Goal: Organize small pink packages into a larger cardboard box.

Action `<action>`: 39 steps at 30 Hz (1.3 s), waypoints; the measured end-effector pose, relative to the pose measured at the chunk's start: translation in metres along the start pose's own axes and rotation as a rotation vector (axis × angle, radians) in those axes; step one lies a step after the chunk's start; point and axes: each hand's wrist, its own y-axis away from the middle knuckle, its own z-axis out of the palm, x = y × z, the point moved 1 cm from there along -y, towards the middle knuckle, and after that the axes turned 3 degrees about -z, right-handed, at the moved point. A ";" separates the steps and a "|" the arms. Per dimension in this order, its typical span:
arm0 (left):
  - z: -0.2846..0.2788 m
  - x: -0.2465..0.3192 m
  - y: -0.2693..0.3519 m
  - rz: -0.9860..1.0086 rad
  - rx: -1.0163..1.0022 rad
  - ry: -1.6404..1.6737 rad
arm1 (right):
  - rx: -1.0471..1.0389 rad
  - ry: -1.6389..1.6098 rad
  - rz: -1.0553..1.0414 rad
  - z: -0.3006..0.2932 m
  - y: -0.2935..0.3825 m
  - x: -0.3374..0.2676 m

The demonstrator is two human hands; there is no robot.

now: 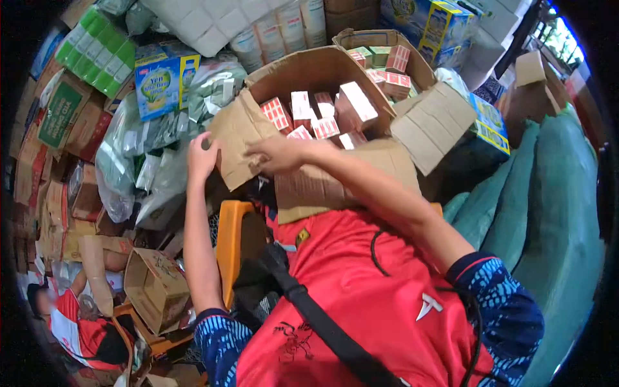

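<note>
In front of me an opened cardboard box (309,67) holds several small red-and-white cartons (349,109). My left hand (202,157) is at the outer edge of the box's left flap (242,126), thumb and fingers apart in a curve. Over the same flap is my right hand (276,154), slightly blurred, with its fingers spread and nothing visible in them. My right forearm crosses above the front flap (333,181), which folds out towards my lap. Whether either hand presses on the cardboard is hard to tell.
A second box (387,41) of small cartons stands behind. To the left lie plastic bags of packets (159,140) and a blue carton (164,84). Large green wrapped bundles (561,184) rise at right. At lower left another person (82,319) is near an open box (157,290).
</note>
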 end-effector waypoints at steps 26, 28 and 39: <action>0.114 0.153 0.066 0.414 -0.207 -0.037 | 0.600 0.640 0.765 -0.042 0.150 0.103; 0.115 0.156 0.058 0.292 -0.362 -0.038 | 0.674 0.735 0.729 -0.038 0.155 0.102; 0.123 0.171 0.047 0.426 -0.294 0.049 | 0.731 0.657 0.541 -0.037 0.151 0.096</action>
